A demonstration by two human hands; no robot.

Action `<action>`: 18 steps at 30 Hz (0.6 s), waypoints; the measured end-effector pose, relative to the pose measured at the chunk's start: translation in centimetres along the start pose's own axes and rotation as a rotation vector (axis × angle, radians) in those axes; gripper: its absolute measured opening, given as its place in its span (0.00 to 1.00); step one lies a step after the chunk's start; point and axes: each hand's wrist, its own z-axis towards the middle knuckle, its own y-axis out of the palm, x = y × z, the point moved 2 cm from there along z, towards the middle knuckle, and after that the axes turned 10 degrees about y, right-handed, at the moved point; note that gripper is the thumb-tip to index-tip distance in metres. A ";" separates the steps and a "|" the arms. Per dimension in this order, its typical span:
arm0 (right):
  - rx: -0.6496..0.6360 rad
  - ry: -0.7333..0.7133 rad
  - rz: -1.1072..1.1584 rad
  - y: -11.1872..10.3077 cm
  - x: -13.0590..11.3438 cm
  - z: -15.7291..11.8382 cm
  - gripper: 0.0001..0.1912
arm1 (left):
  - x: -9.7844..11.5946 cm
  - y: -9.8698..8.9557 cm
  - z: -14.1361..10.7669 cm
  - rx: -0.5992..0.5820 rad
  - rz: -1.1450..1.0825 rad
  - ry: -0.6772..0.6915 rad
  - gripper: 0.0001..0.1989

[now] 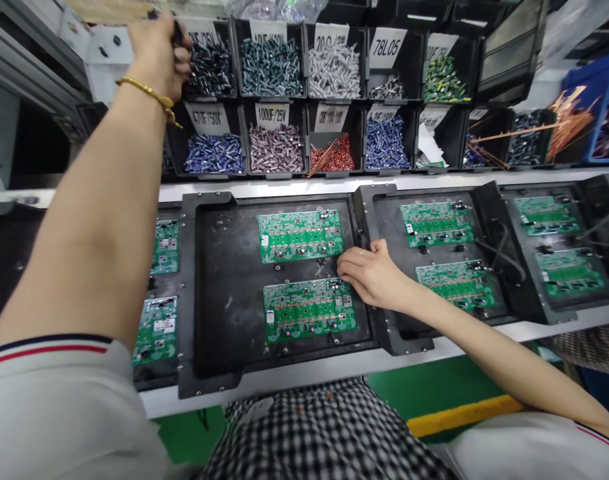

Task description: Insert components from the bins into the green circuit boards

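Observation:
My left hand [160, 61] is raised at the upper left, fingers curled round a small dark object [176, 32] beside a bin of dark capacitors [210, 70]. What the object is cannot be made out. Low over the middle tray, my right hand [367, 272] has its fingers drawn together at the right edges of two green circuit boards, the upper board [300, 236] and the lower board [309, 310]. Its fingertips hide whatever may be between them. Both boards lie flat in the black tray [224, 287].
Two rows of labelled bins with loose components, such as the blue parts bin [213, 153], stand behind the metal rail [304, 185]. More trays with boards [437, 225] line both sides. Copper-coloured strips [569, 123] stick out at the right.

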 end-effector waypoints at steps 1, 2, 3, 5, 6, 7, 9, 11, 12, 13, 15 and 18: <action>0.002 -0.009 -0.024 0.0 -0.1 0.0 0.11 | 0.6 -0.2 -0.1 0.009 0.005 0.127 0.15; 0.004 -0.017 -0.052 0.1 -0.1 0.0 0.11 | 1.1 -0.4 -0.3 0.010 0.001 0.219 0.16; 0.005 -0.025 -0.081 0.1 -0.2 0.0 0.11 | 1.5 -0.5 -0.5 0.008 0.013 0.269 0.17; 0.000 -0.039 -0.137 0.2 -0.3 0.1 0.11 | 1.8 -0.7 -0.8 0.004 0.069 0.270 0.20; -0.006 -0.044 -0.161 0.2 -0.3 0.1 0.11 | 1.9 -0.6 -1.0 0.008 0.067 0.275 0.20; -0.014 -0.049 -0.181 0.2 -0.4 0.1 0.11 | 2.0 -0.3 -1.3 0.012 0.022 0.281 0.21; -0.029 -0.051 -0.205 0.2 -0.6 0.1 0.11 | 1.8 1.0 -2.4 -0.013 -0.180 0.279 0.20; -0.042 -0.047 -0.214 0.3 -0.7 0.2 0.11 | 1.0 2.9 -5.0 -0.070 -0.394 0.230 0.16; -0.049 -0.043 -0.214 0.3 -0.8 0.3 0.11 | 0.3 4.0 -6.9 -0.109 -0.454 0.173 0.14; -0.058 -0.040 -0.211 0.3 -0.8 0.3 0.11 | -0.6 5.0 -9.2 -0.132 -0.483 0.112 0.13; -0.074 -0.028 -0.185 0.2 -0.8 0.4 0.11 | -3.1 6.6 -14.7 -0.144 -0.483 -0.085 0.15; -0.096 0.004 -0.084 -0.3 -0.7 0.5 0.11 | -7.3 7.7 -22.9 -0.188 -0.356 -0.389 0.13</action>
